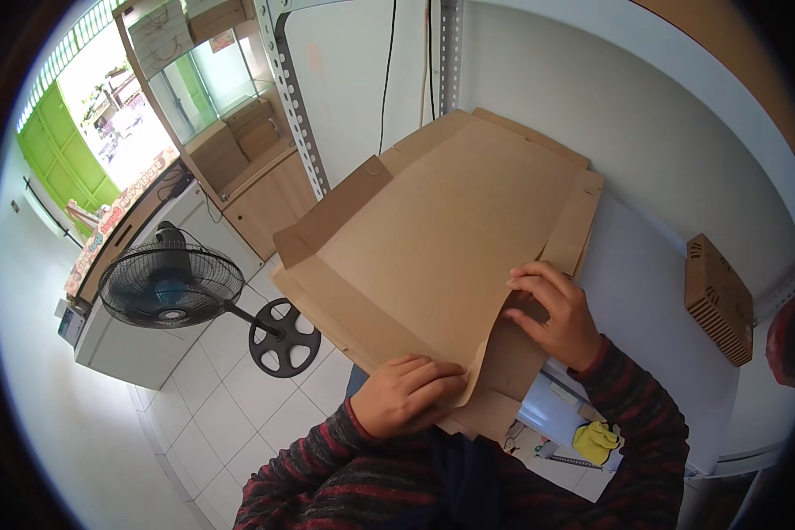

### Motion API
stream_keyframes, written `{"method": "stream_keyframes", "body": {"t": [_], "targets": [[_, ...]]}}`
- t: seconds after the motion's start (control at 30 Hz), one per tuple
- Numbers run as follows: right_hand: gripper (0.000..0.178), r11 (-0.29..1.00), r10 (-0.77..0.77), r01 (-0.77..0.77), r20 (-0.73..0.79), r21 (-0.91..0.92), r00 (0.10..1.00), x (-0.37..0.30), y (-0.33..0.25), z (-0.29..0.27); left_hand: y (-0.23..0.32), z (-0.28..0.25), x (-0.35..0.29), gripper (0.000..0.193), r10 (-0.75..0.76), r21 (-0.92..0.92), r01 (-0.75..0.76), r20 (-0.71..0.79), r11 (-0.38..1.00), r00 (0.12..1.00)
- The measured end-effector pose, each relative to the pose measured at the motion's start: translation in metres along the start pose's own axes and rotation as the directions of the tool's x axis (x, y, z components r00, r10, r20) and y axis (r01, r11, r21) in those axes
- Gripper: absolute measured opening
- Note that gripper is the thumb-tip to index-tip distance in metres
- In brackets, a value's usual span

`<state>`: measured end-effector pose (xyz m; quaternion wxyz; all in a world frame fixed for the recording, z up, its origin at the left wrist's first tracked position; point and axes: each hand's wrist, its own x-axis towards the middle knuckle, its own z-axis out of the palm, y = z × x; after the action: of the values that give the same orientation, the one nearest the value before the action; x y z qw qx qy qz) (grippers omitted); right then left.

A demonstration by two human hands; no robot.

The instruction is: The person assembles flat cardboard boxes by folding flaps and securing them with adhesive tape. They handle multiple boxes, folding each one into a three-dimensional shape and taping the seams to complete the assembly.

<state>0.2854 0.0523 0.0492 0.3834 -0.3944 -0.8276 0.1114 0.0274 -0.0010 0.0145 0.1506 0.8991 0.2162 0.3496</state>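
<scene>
A large flattened brown cardboard box (433, 230) lies unfolded in front of me, its flaps partly raised along the sides. At its near edge my left hand (406, 396) is closed on the cardboard, the fingers curled over a bent-up flap; the thumb is hidden. On the right, my right hand (556, 314) pinches the upper part of the same raised edge, fingertips on the inner side and thumb by the outer side. Between the hands the flap curves upward. Below it, a smaller tab of the box (488, 413) hangs toward my body.
The box rests over a white tabletop (645, 300). A small printed brown carton (717, 296) stands at the right. Left on the tiled floor is a black stand fan (172, 283). A yellow cloth (595, 442) lies lower right. Perforated metal posts (296, 106) rise behind.
</scene>
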Motion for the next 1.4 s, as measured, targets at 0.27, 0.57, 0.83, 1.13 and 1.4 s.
{"method": "stream_keyframes", "body": {"t": [0.27,0.57,0.83,1.13,1.4], "targets": [[0.027,0.964,-0.2,0.219,0.13,-0.152,0.971,-0.009,0.01,0.019,0.008,0.015,-0.016,0.052,-0.39,-0.168,0.362,-0.192,0.917,0.9],[0.03,0.957,-0.189,0.229,0.217,-0.178,0.958,-0.013,0.013,0.022,-0.019,-0.024,-0.003,0.04,-0.351,0.059,0.378,-0.259,0.924,0.9],[0.03,0.97,-0.18,0.208,0.203,-0.127,0.963,-0.007,0.015,0.018,-0.136,-0.1,-0.023,0.041,-0.348,0.48,0.622,-0.541,0.619,0.765],[0.043,0.961,-0.135,0.144,0.055,-0.235,0.989,-0.002,0.022,0.017,-0.166,-0.142,-0.022,0.035,-0.684,-0.041,0.693,-0.209,0.72,0.699],[0.038,0.985,0.071,-0.098,-0.185,-0.144,0.98,-0.003,0.03,0.013,-0.184,-0.158,-0.026,0.057,-0.702,-0.575,0.64,0.152,0.51,0.696]]}}
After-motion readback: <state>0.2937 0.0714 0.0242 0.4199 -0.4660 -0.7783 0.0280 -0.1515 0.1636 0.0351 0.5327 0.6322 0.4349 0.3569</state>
